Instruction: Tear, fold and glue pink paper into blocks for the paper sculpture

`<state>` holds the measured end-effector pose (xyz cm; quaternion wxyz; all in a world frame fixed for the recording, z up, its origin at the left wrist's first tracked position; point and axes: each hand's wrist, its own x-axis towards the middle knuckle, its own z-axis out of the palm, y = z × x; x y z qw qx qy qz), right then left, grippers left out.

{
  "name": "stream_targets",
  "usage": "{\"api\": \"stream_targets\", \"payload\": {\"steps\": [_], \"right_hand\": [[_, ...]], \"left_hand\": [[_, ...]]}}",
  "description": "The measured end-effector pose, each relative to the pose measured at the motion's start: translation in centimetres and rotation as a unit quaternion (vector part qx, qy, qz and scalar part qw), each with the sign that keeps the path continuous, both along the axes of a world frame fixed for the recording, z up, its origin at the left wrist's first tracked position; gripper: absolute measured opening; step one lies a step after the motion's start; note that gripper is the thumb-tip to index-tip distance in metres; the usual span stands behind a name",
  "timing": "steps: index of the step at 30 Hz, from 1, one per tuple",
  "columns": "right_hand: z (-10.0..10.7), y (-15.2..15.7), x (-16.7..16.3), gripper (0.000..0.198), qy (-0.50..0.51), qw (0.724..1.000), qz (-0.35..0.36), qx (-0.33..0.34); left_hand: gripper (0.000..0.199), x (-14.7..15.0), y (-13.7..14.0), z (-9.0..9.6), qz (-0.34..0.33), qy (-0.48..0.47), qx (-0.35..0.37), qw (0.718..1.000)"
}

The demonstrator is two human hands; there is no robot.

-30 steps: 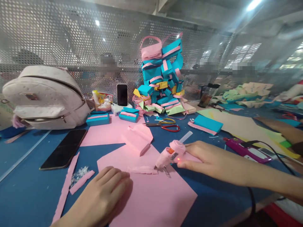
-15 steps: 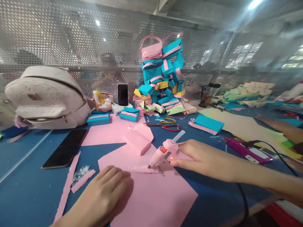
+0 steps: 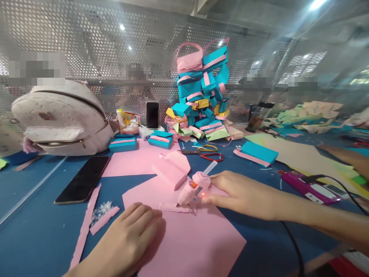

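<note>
My right hand (image 3: 230, 190) is wrapped round the handle of a pink glue gun (image 3: 191, 190), which has a clear glue stick poking out of its back and a small red light lit. Its nozzle touches or hovers just over a narrow pink paper strip (image 3: 170, 208) lying on a large pink paper sheet (image 3: 190, 246). My left hand (image 3: 135, 227) rests on the sheet with bent fingers, closed at the strip's left end; its fingertips are partly hidden. Behind the glue gun sits a folded pink paper piece (image 3: 171, 169).
A dark phone (image 3: 83, 180), torn pink strips (image 3: 86, 227) and white beads (image 3: 100, 213) lie left. Scissors (image 3: 211, 156), blue paper boxes (image 3: 123, 144), a stacked paper-bag pile (image 3: 190, 90) and a backpack (image 3: 63, 119) stand behind. A purple power strip (image 3: 311, 188) with cables lies right, near another person's arm.
The glue gun's nozzle has moved left along the strip, nearer my left hand. My left hand stays in place on the paper. The view has shifted slightly.
</note>
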<state>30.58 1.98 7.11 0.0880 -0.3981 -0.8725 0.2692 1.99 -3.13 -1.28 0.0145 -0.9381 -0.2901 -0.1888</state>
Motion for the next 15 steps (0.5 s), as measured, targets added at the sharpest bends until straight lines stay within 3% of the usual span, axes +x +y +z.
{"api": "stream_targets", "payload": {"steps": [6, 15], "right_hand": [[0.6, -0.5, 0.3, 0.037, 0.013, 0.999, -0.014, -0.031], [0.6, -1.6, 2.2, 0.034, -0.012, 0.997, -0.081, -0.004]], "left_hand": [[0.027, -0.2, 0.0, -0.2, 0.007, 0.015, -0.001, 1.0], [0.026, 0.0, 0.0, 0.0, 0.007, 0.019, -0.012, 1.0]]}}
